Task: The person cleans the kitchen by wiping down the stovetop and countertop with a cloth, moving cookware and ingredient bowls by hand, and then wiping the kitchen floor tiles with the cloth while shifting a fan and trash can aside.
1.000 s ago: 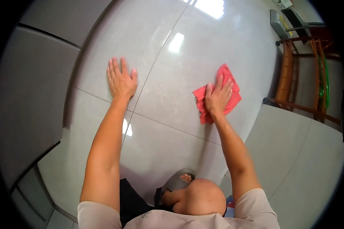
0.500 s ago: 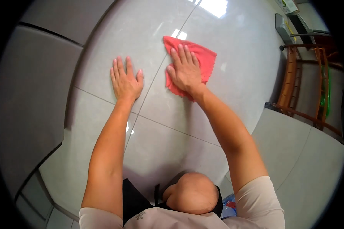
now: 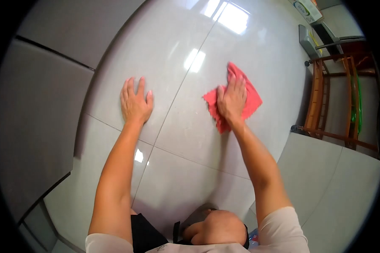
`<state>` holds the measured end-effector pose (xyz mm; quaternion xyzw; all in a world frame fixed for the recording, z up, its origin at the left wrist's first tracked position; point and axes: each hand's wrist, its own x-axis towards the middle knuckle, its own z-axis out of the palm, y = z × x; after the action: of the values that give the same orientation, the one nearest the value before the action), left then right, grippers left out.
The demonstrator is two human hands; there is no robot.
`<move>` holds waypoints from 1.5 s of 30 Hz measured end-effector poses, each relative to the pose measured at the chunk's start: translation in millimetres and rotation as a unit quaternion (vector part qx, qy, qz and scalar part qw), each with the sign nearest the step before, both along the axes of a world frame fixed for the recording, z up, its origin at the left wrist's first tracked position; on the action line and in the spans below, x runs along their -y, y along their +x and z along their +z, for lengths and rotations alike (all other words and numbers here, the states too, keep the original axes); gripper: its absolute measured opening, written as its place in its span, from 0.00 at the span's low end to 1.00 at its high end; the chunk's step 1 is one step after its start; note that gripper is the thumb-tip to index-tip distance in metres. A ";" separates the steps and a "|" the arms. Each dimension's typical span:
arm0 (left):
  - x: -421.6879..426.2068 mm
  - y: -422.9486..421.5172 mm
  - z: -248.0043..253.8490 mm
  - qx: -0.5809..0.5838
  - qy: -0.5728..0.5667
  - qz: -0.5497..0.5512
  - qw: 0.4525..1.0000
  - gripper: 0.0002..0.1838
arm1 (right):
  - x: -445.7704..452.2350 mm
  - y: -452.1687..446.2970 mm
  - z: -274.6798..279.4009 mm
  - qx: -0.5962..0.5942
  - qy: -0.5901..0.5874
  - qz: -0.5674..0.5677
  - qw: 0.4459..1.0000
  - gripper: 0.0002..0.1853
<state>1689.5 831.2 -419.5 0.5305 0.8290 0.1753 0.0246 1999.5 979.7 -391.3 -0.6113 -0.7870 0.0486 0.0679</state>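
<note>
A red cloth (image 3: 252,101) with zigzag edges lies crumpled on the glossy light-grey tiled floor (image 3: 185,139). On top of it rests my right hand (image 3: 233,99), palm down, its fingers stretched forward and pressing the cloth to the tiles. My left hand (image 3: 135,101) is spread flat on bare tile, left of a long grout line, with nothing in it. The cloth is partly covered by my right hand, and its upper corner sticks out beyond the fingertips.
Grey cabinet fronts (image 3: 46,101) run along the left. At the right stands a brown wooden rack (image 3: 318,95) on casters, with a green item in it. A printed box (image 3: 306,9) is at the upper right. My bent knee (image 3: 223,227) shows at the bottom.
My right hand has slid the cloth to the right across the tiles, and the cloth has turned and bunched differently. My left hand stays flat on the floor; the view has shifted slightly.
</note>
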 end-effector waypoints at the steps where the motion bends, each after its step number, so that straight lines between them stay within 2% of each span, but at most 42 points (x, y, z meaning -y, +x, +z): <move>1: 1.1 1.0 -1.6 -0.007 -0.001 -0.003 1.000 0.31 | -18.9 -11.6 4.2 -0.001 -0.005 0.015 1.000 0.43; 6: 0.6 -2.5 0.2 -0.018 0.013 -0.018 1.000 0.32 | -54.6 -87.0 -1.0 0.020 -0.027 0.158 0.987 0.43; 10: 1.2 -2.8 -0.1 -0.017 0.002 -0.015 1.000 0.32 | -16.0 -123.5 3.2 0.008 -0.044 0.237 0.970 0.42; 18: 1.1 -6.7 -12.4 -0.043 0.054 -0.027 0.997 0.30 | 84.0 -113.9 7.8 -0.056 -0.032 0.345 0.937 0.38; 22: 2.1 -11.5 -16.5 -0.035 0.064 -0.030 0.997 0.29 | 135.1 -82.2 4.7 -0.111 0.011 0.304 0.946 0.33; 25: 2.8 -10.8 -19.1 -0.042 0.060 -0.025 0.997 0.29 | 159.6 -46.7 8.0 -0.107 0.047 0.258 0.959 0.30; 26: 2.7 -10.1 -17.7 -0.046 0.057 -0.024 0.997 0.29 | 165.4 -35.9 17.8 -0.123 0.059 0.225 0.965 0.25; 29: 0.5 -8.7 -18.1 -0.052 0.057 -0.021 0.997 0.29 | 160.8 -7.3 2.1 -0.108 0.039 0.195 0.974 0.21; 30: 1.6 -10.1 -18.2 -0.054 0.057 -0.019 0.997 0.29 | 153.3 -1.6 10.3 -0.158 0.028 0.203 0.966 0.15; 31: 1.7 -11.3 -16.6 -0.050 0.058 -0.018 0.997 0.29 | 145.9 0.1 21.8 -0.279 -0.096 0.106 0.950 0.14; 32: 1.7 -10.5 -16.2 -0.045 0.059 -0.018 0.997 0.29 | 139.4 2.2 32.8 -0.387 -0.217 0.004 0.896 0.14; 33: 2.5 -9.3 -16.3 -0.039 0.058 -0.019 0.997 0.29 | 133.2 8.2 39.4 -0.479 -0.330 -0.101 0.807 0.13; 35: 3.7 -10.0 -15.3 -0.045 0.040 -0.016 0.998 0.30 | 118.1 34.6 31.1 -0.681 -0.359 -0.143 0.622 0.17; 36: 2.9 -8.9 -14.1 -0.047 0.033 -0.015 0.998 0.30 | 114.3 46.1 38.4 -0.742 -0.348 -0.147 0.554 0.18; 37: 2.4 -8.6 -14.4 -0.049 0.030 -0.016 0.998 0.30 | 111.6 62.8 39.9 -0.757 -0.343 -0.161 0.532 0.18; 39: 2.0 -10.1 -13.6 -0.053 0.026 -0.018 0.998 0.30 | 108.1 92.2 43.1 -0.739 -0.330 -0.173 0.561 0.19; 41: 1.2 -10.4 -14.2 -0.068 0.027 -0.019 0.997 0.29 | 117.6 112.7 48.9 -0.506 -0.232 -0.226 0.800 0.19; 42: 1.4 -9.9 -15.5 -0.076 0.027 -0.020 0.997 0.29 | 122.9 119.7 51.7 -0.362 -0.174 -0.244 0.883 0.19; 44: 2.0 -9.8 -16.7 -0.078 0.026 -0.022 0.996 0.29 | 129.0 124.5 47.8 -0.221 0.002 -0.147 0.964 0.21; 45: 1.4 -10.2 -16.2 -0.082 0.027 -0.021 0.996 0.29 | 129.8 122.5 41.5 -0.146 0.090 -0.093 0.981 0.22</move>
<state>1679.3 829.9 -435.7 0.5608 0.8119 0.1529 -0.0538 2121.9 849.9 -349.8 -0.6593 -0.7096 0.0596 0.2411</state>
